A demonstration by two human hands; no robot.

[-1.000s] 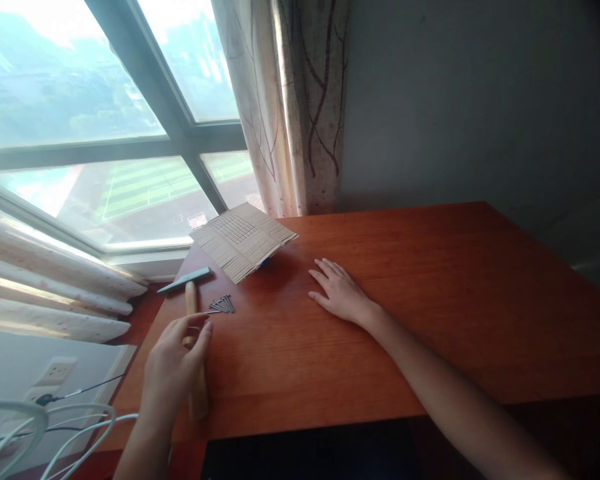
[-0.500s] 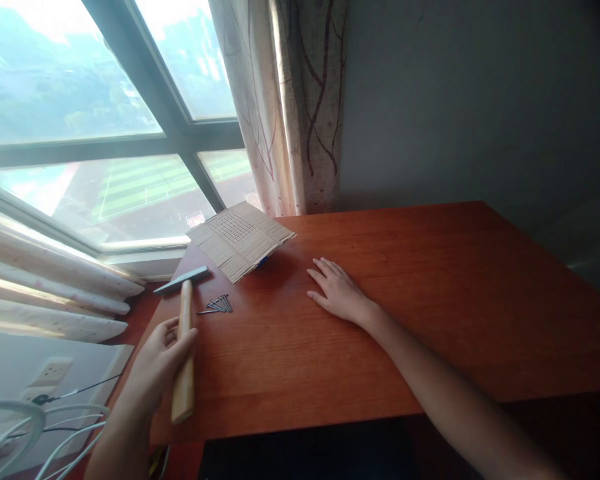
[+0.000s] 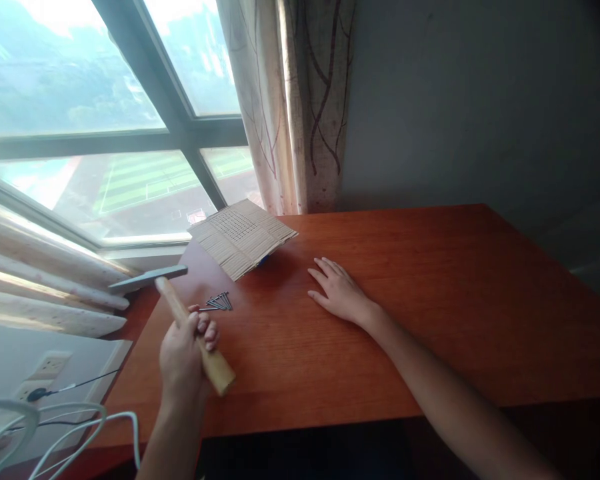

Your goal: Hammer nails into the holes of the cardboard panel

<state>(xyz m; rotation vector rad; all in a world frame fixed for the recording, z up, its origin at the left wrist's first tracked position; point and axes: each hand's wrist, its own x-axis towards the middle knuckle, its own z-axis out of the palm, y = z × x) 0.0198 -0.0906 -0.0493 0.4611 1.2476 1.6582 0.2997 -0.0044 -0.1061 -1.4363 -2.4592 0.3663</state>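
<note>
My left hand (image 3: 187, 347) is wrapped round the wooden handle of a hammer (image 3: 173, 300), its grey metal head pointing away toward the window side. The hammer is tilted, with the handle's butt end toward the lower right. Just beyond the fingers, a small pile of nails (image 3: 221, 302) lies on the desk. My right hand (image 3: 341, 291) rests flat on the desk top, fingers spread, holding nothing. Between and beyond the hands sits a flat cardboard piece (image 3: 245, 240) with rows of small dark holes; something blue shows under its near edge.
The reddish-brown wooden desk (image 3: 430, 300) spreads across the middle. Behind it are a patterned curtain (image 3: 325, 100) and a window (image 3: 190, 137). White cables (image 3: 85, 417) loop at the lower left, near a wall socket (image 3: 50, 367).
My left hand has turned and moved right, closing round the hammer's handle. The hammer head has swung left and the butt end right. My right hand stays put.
</note>
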